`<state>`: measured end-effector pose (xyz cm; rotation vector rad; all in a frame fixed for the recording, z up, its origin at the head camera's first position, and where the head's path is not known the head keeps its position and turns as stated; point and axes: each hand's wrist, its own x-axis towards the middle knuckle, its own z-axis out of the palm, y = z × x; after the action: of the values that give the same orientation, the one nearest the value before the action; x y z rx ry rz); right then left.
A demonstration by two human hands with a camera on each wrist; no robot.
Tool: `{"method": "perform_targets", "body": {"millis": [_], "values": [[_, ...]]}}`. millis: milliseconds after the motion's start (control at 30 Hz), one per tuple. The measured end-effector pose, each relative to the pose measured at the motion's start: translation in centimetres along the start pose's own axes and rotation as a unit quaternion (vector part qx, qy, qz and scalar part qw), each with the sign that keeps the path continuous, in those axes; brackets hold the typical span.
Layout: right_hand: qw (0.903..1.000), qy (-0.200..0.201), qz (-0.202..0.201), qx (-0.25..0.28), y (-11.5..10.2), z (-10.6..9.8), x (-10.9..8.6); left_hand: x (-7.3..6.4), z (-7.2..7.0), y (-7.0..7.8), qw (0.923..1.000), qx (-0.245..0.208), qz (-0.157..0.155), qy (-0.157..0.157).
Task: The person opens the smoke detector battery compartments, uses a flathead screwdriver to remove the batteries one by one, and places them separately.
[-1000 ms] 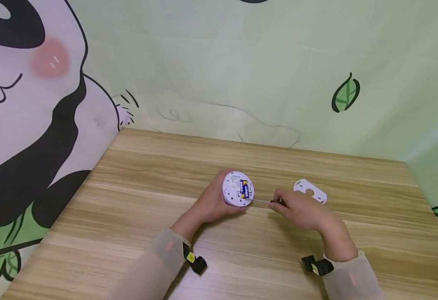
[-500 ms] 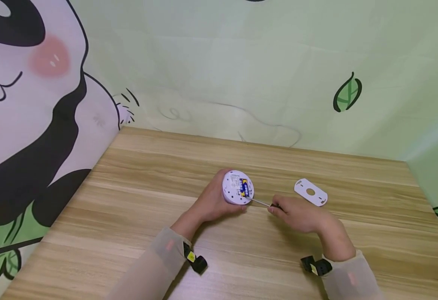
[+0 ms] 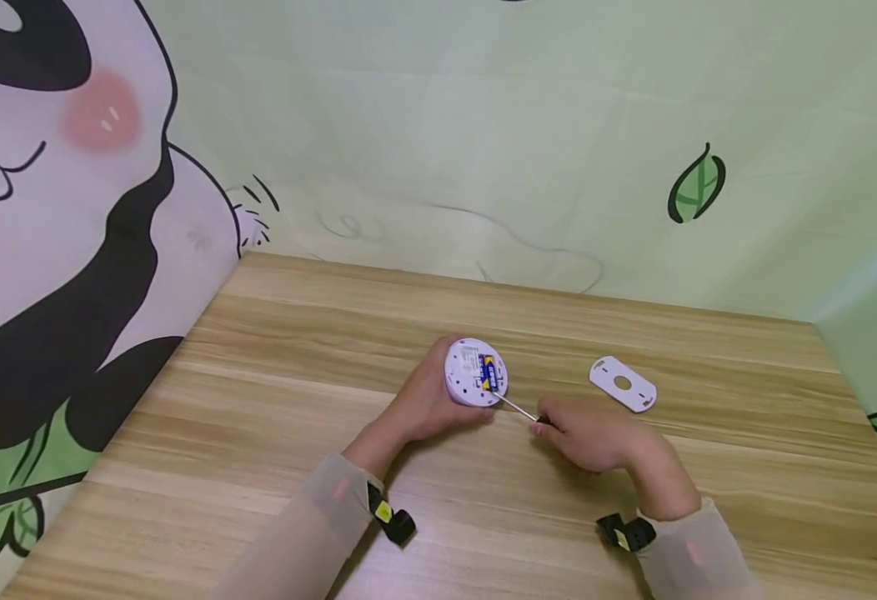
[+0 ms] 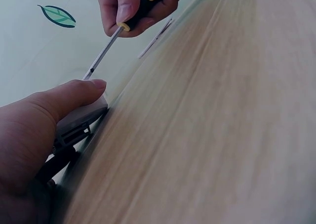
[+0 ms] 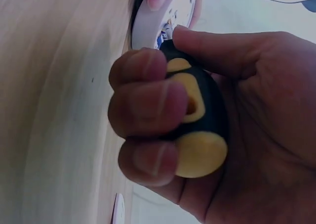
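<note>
My left hand (image 3: 427, 400) grips a round white battery device (image 3: 468, 387), its underside tilted up toward the head camera. Two blue-and-yellow batteries (image 3: 488, 372) lie side by side in the open compartment. In my right hand (image 3: 592, 433) is a screwdriver (image 5: 200, 110) with a black and yellow handle, the fingers curled round it. Its metal shaft (image 3: 515, 406) points left, and the tip is right at the lower end of the batteries. The left thumb (image 4: 79, 95) lies along the device's side in the left wrist view.
A white oblong plate (image 3: 623, 384) with a round hole in the middle lies on the wooden table (image 3: 333, 333), right of the device. Behind the table stands a pale green wall (image 3: 438, 167) with panda and leaf drawings.
My right hand has moved slightly down and left, so the screwdriver shaft slants more steeply up toward the batteries. The white plate now shows fully. The left hand has stayed nearly still.
</note>
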<state>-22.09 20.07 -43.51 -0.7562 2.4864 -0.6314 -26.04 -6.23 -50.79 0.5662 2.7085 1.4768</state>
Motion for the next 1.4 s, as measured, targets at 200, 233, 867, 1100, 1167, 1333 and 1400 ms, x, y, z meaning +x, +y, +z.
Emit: {"method": "perform_targets", "body": {"millis": [200,233,867,1100,1167,1333,1400], "values": [[0.9961,-0.040,0.045,0.065,-0.9,0.2,0.0,0.1,0.0,0.0,1.0000,0.008,-0.002,0.000],[0.9956,-0.044,0.044,0.070,-0.9,0.2,0.1,0.2,0.1,0.0,1.0000,0.009,-0.002,0.000],[0.9961,-0.037,0.016,0.079,-1.3,1.0,0.8,0.2,0.1,0.2,0.9994,0.007,-0.027,0.022],[0.9986,-0.014,0.031,0.040,-1.7,1.2,0.9,0.2,0.1,0.2,0.9993,0.004,-0.029,0.024],[0.9990,-0.010,0.032,0.028,-1.8,1.2,0.9,0.2,0.1,0.1,0.9993,0.003,-0.030,0.024],[0.9994,0.000,0.034,0.002,-1.9,1.3,1.1,0.3,0.1,0.1,0.9991,0.002,-0.035,0.025],[0.9994,0.004,0.034,-0.003,-1.9,1.3,1.1,0.3,0.1,0.2,0.9988,0.001,-0.039,0.028]]}}
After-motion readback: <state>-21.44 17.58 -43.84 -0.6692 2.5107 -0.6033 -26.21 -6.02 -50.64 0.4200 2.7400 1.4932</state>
